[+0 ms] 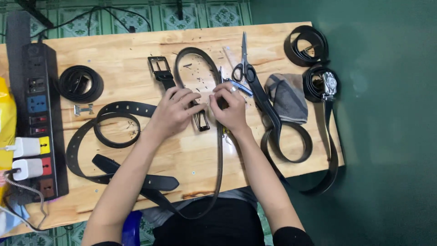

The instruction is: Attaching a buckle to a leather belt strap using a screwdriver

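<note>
Gripping one black belt [220,150] at mid-table, our left hand [175,111] pinches its buckle [201,121] and our right hand [231,108] pinches the strap. We count three coiled belts [81,84], one pair of scissors [244,68], one power strip [41,118].

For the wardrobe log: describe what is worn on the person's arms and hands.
Both forearms are bare. Dark sleeve edges show only near the picture's bottom edge. The right hand wears a pale ring on one finger. The left hand shows no ring, glove or watch.
</note>
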